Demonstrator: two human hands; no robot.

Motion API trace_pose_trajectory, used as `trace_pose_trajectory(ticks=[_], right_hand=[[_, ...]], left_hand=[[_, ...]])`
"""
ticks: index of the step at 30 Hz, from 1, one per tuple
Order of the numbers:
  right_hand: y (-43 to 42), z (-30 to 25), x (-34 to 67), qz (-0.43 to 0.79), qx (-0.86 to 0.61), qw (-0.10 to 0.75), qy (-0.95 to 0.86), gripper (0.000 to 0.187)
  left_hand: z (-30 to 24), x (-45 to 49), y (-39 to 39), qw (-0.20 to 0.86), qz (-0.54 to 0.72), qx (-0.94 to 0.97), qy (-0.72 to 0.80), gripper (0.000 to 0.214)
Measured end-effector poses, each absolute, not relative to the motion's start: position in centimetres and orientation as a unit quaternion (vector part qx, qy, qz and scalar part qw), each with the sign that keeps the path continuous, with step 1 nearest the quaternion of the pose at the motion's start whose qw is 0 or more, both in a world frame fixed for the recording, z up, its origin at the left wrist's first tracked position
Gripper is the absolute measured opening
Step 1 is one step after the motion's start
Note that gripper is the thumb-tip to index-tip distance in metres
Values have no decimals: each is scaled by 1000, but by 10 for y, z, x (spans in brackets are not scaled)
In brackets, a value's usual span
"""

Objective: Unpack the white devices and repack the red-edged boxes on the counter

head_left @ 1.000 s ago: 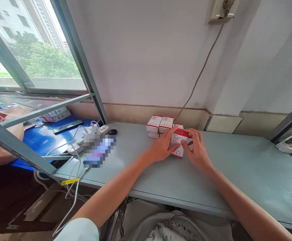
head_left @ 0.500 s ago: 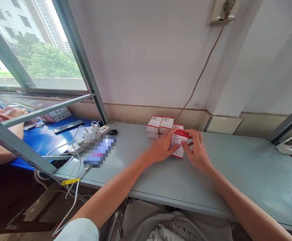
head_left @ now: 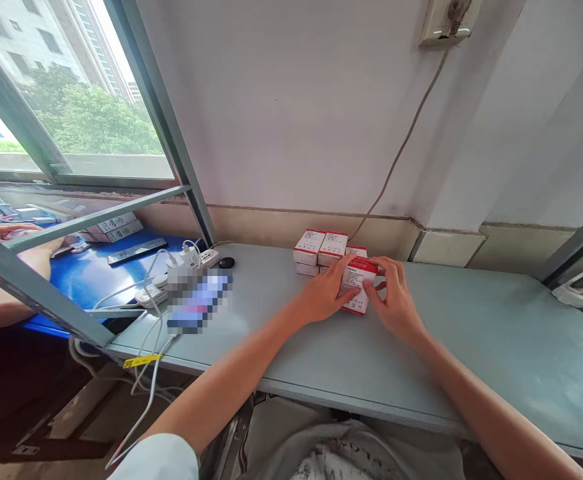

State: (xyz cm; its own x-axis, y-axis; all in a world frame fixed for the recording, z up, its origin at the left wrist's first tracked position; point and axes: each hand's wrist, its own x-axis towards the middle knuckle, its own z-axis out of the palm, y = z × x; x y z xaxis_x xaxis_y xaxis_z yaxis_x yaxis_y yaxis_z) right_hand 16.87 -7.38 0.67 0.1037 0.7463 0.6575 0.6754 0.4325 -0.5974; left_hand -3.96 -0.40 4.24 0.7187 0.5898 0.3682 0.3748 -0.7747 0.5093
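Note:
Between my two hands is a small red-and-white cardboard box (head_left: pixel 358 279) with printed text on its face. My left hand (head_left: pixel 327 291) grips its left side, thumb across the front and fingers at the top. On the opposite side, my right hand (head_left: pixel 392 293) holds it with thumb and fingers. Just behind and to the left stand stacked boxes of the same kind, among them a left box (head_left: pixel 307 248) and one beside it (head_left: pixel 332 249). Part of the stack is hidden behind my left hand and the held box.
The grey table (head_left: pixel 251 300) carries a blurred-out phone (head_left: pixel 199 303), a power strip (head_left: pixel 206 259) with white cables and a black round object (head_left: pixel 226 263). A metal frame (head_left: pixel 96 220) separates a blue table (head_left: pixel 81 280), where another person's arm (head_left: pixel 16 280) rests.
My hands and the held box stay almost exactly in place. At the far left, the other person's hand and forearm have shifted slightly.

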Motion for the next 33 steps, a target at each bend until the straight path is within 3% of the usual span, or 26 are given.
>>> trace_pose_trajectory(ticks=[33], right_hand=[[-79,13,171,32,-542,495,-679,48]], left_hand=[[43,-42,-4,213,233,913,259,90]])
